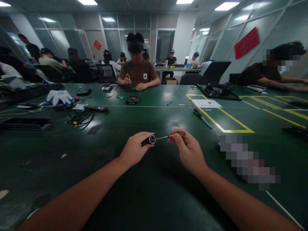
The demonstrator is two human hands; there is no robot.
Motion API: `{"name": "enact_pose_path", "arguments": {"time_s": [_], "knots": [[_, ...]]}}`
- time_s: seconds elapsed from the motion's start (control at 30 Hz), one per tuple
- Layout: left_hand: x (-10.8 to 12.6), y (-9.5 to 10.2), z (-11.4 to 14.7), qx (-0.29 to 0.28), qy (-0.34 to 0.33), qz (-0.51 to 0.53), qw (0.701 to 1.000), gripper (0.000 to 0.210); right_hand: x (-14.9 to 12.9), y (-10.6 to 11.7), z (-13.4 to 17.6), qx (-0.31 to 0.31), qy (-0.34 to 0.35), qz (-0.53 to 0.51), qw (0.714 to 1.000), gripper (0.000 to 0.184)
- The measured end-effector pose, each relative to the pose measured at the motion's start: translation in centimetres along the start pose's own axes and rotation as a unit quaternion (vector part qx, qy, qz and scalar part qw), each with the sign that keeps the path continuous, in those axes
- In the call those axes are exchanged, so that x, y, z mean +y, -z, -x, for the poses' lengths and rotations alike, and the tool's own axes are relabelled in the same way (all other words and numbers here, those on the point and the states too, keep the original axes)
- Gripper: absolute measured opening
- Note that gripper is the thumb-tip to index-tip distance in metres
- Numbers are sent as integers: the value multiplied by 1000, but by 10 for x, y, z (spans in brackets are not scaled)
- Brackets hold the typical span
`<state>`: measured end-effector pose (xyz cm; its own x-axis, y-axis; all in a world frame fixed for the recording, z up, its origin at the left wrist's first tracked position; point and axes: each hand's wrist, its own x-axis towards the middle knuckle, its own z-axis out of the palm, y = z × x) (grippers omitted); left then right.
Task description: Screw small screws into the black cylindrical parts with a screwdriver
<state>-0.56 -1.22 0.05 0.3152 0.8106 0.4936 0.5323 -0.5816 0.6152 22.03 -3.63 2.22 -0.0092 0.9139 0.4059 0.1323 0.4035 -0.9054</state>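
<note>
My left hand (133, 148) is closed around a short black cylinder (151, 139), whose round, pale-rimmed end faces right. Between the thumb and fingers of my right hand (189, 148) is a thin metal-shafted tool (161, 138) with some red near the fingertips. Its shaft points left and reaches the open end of the cylinder; how deep it goes in I cannot make out. Both hands are held above the green table (154, 199). Most of the cylinder's body is hidden by my left fingers.
Beyond my right hand lies a screwdriver (201, 117) near yellow tape (238, 131) and a paper sheet (206, 103). Coiled black cables (83, 118), a red-tipped tool (97, 108) and white gloves (59, 97) lie left. Across the table a person (138, 72) works on a green circuit board.
</note>
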Motion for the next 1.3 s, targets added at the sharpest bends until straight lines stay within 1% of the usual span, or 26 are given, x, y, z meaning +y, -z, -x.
{"name": "enact_pose_path", "arguments": {"time_s": [0.13,0.27,0.5,0.7,0.9,1.3], "knots": [[0,0,-1,2,-4,2,1000,44,-3,0,0,-16,2,25,1000,23],[1,1,-1,2,4,5,1000,44,-7,3,-1,-16,3,54,998,22],[2,3,-1,5,14,9,1000,44,-9,5,-1,-3,8,55,998,22],[2,3,0,2,9,12,1000,44,-10,3,1,-36,0,34,999,23],[2,3,0,10,-8,6,1000,41,-11,4,1,-13,-3,24,1000,27],[1,3,1,3,-21,8,1000,42,-14,2,0,-22,-10,34,999,24]]}}
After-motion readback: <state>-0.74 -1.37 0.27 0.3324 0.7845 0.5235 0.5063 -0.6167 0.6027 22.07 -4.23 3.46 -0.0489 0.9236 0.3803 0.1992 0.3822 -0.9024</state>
